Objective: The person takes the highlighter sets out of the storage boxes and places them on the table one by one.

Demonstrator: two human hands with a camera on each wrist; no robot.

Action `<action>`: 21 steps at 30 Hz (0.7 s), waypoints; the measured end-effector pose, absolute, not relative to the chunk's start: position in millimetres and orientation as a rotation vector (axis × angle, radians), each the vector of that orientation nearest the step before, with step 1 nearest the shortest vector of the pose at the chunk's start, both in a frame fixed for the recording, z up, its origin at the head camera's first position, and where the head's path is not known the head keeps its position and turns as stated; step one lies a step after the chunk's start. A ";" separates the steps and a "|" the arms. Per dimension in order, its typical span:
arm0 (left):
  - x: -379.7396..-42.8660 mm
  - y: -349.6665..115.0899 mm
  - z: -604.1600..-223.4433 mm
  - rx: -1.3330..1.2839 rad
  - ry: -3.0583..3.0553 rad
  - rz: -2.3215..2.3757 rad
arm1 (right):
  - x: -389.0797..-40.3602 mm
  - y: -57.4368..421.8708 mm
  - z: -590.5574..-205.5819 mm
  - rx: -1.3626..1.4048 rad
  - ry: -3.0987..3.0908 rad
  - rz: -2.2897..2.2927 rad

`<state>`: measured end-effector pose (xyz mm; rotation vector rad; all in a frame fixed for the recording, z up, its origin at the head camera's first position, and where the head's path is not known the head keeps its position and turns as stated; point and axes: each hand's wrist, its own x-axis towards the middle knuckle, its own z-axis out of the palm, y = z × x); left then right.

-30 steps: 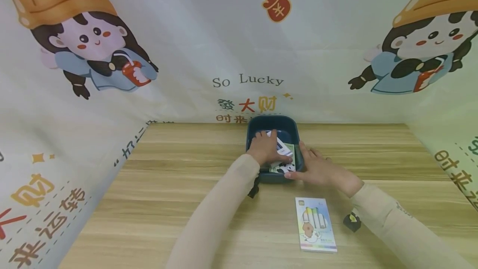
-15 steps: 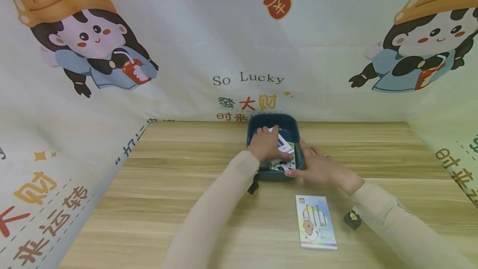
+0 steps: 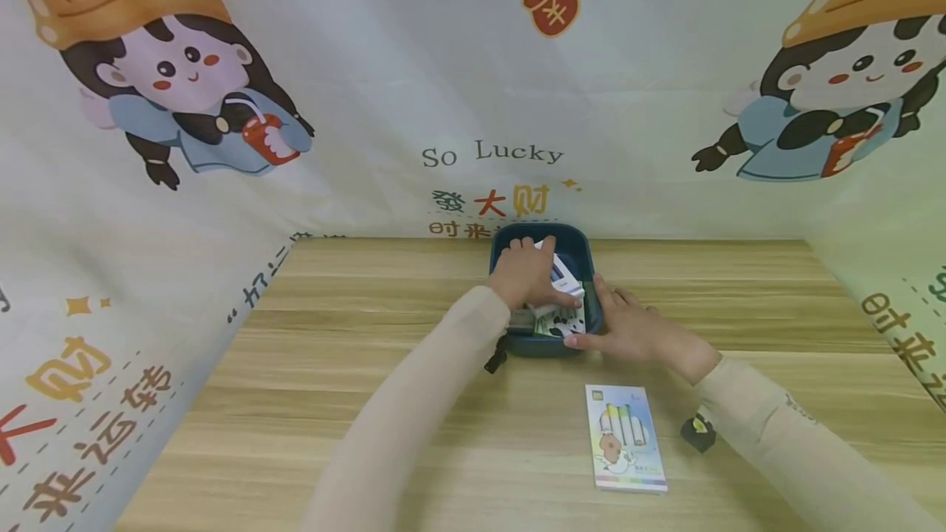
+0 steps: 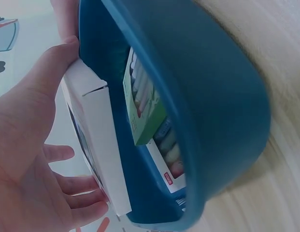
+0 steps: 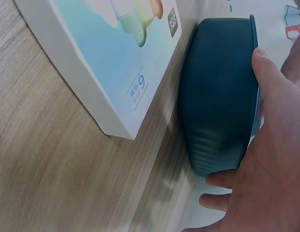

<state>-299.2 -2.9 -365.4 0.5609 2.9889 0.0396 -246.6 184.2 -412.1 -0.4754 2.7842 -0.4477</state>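
Note:
My left hand point(image 3: 521, 273) grips a white box point(image 3: 566, 279) by its opposite ends, thumb at one and fingers at the other. The box stands tilted at the mouth of a dark blue plastic bin point(image 4: 222, 96). Inside the bin, the left wrist view shows a green box of pens point(image 4: 140, 108) and a white-edged box point(image 4: 167, 166) with colourful contents beneath it. At the bin's near right corner rests my right hand point(image 3: 636, 327), its thumb on the front rim and its fingers spread along the right side.
A pale flat box with highlighter pictures point(image 3: 626, 437) lies on the wooden table point(image 3: 296, 401), in front of the bin. Behind the bin rises a printed cloth backdrop point(image 3: 628, 130), which also borders the left and right sides.
My left hand has shifted slightly up and away with the white box, showing more of the bin's near left inside. My right hand stays at the corner.

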 end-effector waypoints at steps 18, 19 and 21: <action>-300.3 -13.2 -363.0 0.569 2.997 0.015 | -246.2 183.3 -410.8 -0.480 2.784 -0.456; -300.5 -14.2 -362.3 0.569 2.994 0.016 | -246.1 183.4 -410.6 -0.478 2.782 -0.457; -300.6 -16.4 -361.0 0.568 2.986 0.010 | -246.1 183.3 -410.4 -0.476 2.781 -0.458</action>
